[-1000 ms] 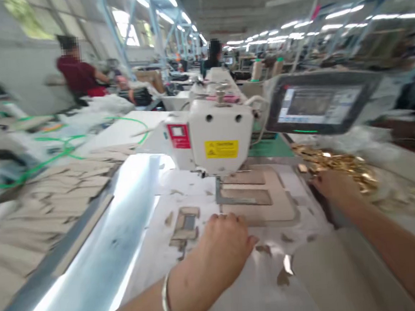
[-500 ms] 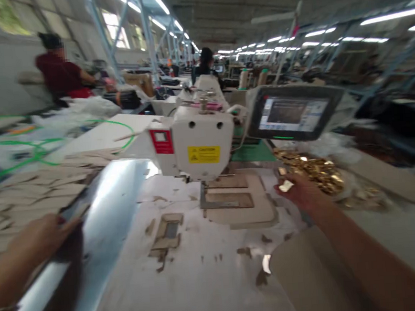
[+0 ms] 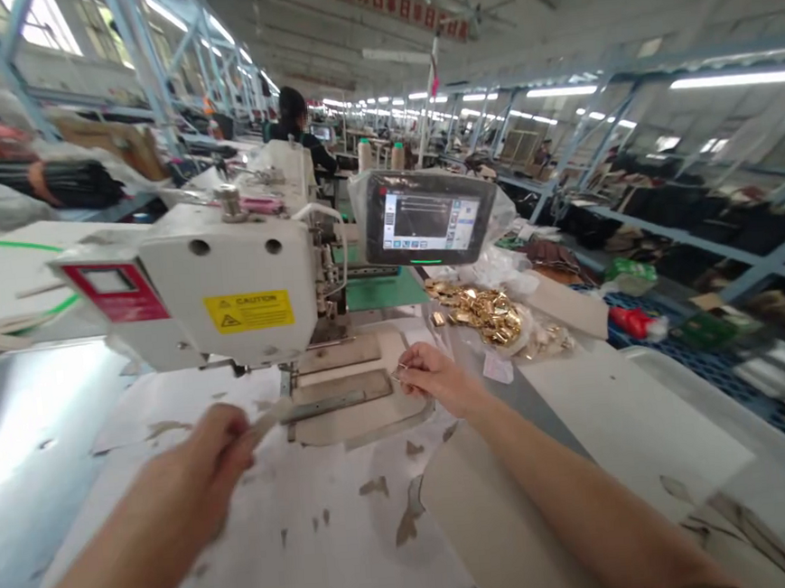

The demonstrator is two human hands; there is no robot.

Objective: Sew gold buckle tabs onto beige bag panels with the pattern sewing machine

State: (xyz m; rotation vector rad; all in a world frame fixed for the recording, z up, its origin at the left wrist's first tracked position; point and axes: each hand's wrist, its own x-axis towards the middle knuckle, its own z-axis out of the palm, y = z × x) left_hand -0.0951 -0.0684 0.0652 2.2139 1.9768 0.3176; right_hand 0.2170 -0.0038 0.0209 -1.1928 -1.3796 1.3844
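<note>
My left hand (image 3: 206, 463) is closed on a small beige strip (image 3: 264, 422), smeared by motion, which points toward the sewing clamp (image 3: 326, 406) in the middle. Between the fingertips of my right hand (image 3: 440, 379) sits a small metal buckle (image 3: 400, 372), seen nearly edge-on. That hand is at the right end of the clamp, above a beige panel (image 3: 412, 410) with rounded corners. Left of the clamp, the white head of the sewing machine (image 3: 234, 270) overhangs the work surface. Its needle area is partly hidden.
A heap of gold buckles (image 3: 496, 315) lies on plastic at the right, below the control screen (image 3: 431, 218). Beige scraps (image 3: 373, 488) dot the white work surface. A larger beige panel (image 3: 471, 514) lies under my right forearm. A co-worker (image 3: 293, 111) sits beyond the machine.
The view has swung right. My left hand has come from the beige stack at the left to near the clamp, carrying a strip. My right hand has brought the buckle from beside the heap to the clamp.
</note>
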